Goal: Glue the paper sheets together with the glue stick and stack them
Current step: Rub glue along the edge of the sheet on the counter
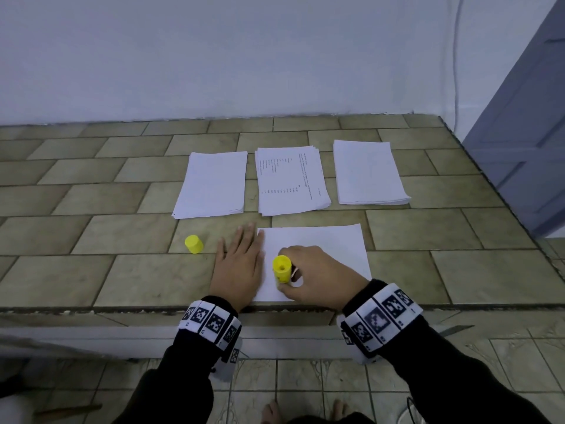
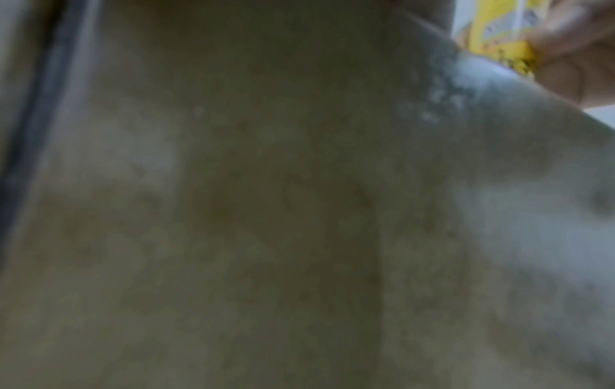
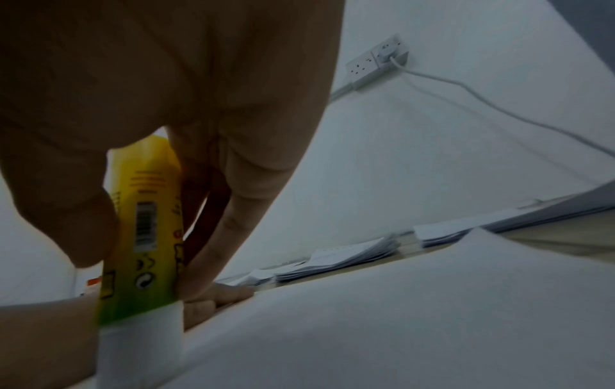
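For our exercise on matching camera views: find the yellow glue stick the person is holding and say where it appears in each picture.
Head view: glue stick low centre, upright in the right hand.
Left wrist view: glue stick in the top right corner, partly cut off.
Right wrist view: glue stick lower left, white end down.
Shared landmark: the white sheet under it.

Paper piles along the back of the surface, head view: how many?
3, side by side: the left pile, the middle pile with a printed top sheet, the right pile. A single sheet lies nearer, under the hands, not counted.
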The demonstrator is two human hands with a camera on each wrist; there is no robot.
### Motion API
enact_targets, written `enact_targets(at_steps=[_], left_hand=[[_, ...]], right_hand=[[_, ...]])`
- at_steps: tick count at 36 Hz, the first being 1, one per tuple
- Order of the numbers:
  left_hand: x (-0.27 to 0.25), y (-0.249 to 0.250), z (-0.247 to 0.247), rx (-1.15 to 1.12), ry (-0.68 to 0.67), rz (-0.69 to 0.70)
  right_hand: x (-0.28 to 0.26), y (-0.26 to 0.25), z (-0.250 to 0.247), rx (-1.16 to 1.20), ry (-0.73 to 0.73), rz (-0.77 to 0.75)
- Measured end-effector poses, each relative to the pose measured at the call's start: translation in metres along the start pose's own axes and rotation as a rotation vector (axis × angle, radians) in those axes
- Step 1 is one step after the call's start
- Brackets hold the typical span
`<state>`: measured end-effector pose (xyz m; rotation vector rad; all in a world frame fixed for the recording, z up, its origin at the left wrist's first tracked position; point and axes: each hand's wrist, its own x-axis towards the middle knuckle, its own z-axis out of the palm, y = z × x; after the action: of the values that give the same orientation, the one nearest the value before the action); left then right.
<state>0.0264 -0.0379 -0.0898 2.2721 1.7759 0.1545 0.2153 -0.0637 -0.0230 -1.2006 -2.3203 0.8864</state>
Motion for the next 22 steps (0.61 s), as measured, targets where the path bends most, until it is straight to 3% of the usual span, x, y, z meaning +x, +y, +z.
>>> enact_targets(at_steps=[11,22], left_hand=[[0.0,0.001,0.003,0.031,0.011,-0.025],[0.0,0.002,0.003,0.057,0.019,-0.037]], right_hand=[[-0.054,0.041,-0.041,0.08,0.099,0.1],[-0.079,0.062,-0.064,-0.013,0.183,0.212]])
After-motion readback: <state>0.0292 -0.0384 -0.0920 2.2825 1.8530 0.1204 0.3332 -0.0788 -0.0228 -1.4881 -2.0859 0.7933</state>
